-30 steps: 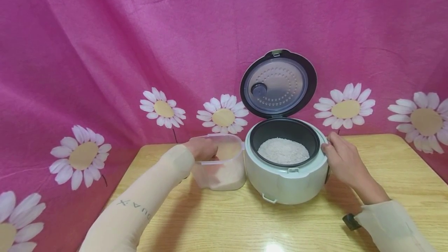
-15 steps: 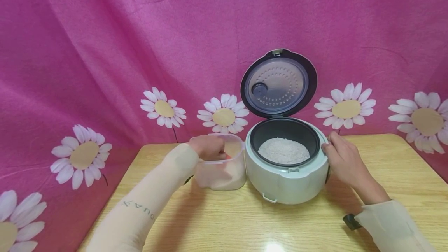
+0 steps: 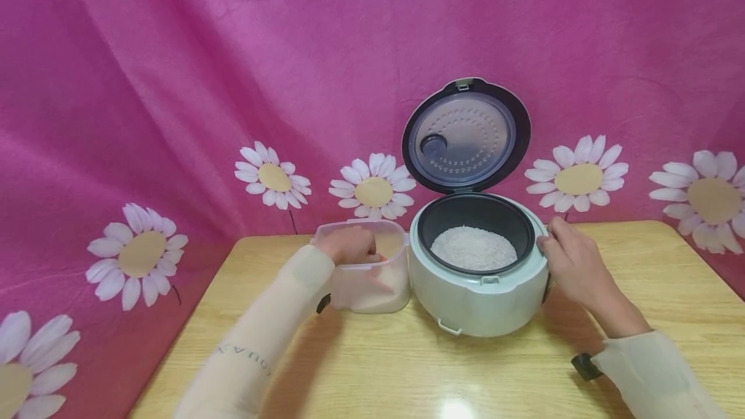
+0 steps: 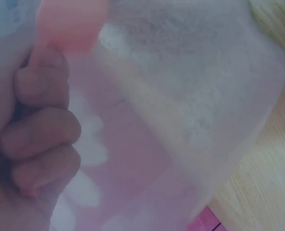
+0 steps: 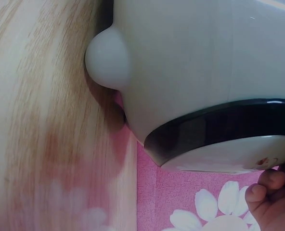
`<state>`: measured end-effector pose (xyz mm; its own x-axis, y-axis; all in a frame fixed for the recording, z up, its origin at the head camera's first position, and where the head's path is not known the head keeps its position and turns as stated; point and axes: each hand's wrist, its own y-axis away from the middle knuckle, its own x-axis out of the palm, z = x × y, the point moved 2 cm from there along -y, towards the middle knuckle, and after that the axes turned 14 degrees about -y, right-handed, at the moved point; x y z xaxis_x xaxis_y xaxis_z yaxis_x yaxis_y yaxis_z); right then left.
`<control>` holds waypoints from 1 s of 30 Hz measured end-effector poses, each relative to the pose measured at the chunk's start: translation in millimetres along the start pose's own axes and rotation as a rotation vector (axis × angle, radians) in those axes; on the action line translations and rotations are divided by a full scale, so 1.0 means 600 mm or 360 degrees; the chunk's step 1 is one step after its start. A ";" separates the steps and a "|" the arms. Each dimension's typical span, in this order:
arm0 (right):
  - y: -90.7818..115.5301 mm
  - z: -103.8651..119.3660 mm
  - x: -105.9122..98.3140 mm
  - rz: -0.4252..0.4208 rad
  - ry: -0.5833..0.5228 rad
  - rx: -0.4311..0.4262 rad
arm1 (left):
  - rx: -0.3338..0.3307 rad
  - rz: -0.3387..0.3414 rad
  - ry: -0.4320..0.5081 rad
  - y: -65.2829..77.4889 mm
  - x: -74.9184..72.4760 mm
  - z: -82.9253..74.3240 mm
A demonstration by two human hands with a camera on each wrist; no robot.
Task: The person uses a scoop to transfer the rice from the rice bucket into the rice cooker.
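My left hand (image 3: 352, 246) is inside a clear plastic container (image 3: 372, 308) that holds rice. In the left wrist view its fingers curl round the handle of a pinkish-orange scoop (image 4: 72, 26), whose head is near the rice (image 4: 195, 72) and partly cut off by the frame. Right of the container stands a pale green rice cooker (image 3: 480, 309) with its lid (image 3: 465, 138) raised. White rice (image 3: 473, 248) is heaped in its dark inner pot (image 3: 433, 222). My right hand (image 3: 576, 264) grips the cooker's right upper edge with thumb and fingers.
Everything stands on a light wooden table (image 3: 372, 367). Close behind it hangs a pink cloth (image 3: 314, 70) printed with large daisies. The container is right beside the cooker's left side. A small wire-like loop (image 3: 449, 328) sticks out at the cooker's front base.
My left hand has moved right within the container, with a bit of the scoop coming into view below the fingers. My right hand and the cooker have stayed in place.
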<state>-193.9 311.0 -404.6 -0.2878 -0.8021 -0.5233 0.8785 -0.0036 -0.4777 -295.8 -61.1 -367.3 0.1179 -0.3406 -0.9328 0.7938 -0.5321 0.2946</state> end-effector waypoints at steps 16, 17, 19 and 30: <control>0.000 -0.001 -0.004 0.0004 0.0017 0.0011 | 0.0111 0.0080 0.0050 -0.004 -0.003 -0.005; 0.000 -0.001 -0.003 0.0004 0.0015 0.0011 | 0.0117 0.0086 0.0061 -0.003 -0.004 -0.005; -0.001 -0.001 -0.004 0.0008 0.0015 0.0013 | 0.0119 0.0095 0.0093 -0.002 -0.004 -0.005; 0.001 -0.001 -0.004 0.0025 0.0011 0.0044 | 0.0062 0.0122 0.0164 -0.004 0.000 -0.001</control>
<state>-193.3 313.2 -404.2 -0.2766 -0.7980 -0.5354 0.8930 -0.0077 -0.4499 -297.2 -59.5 -368.0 0.2397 -0.3010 -0.9230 0.7566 -0.5378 0.3719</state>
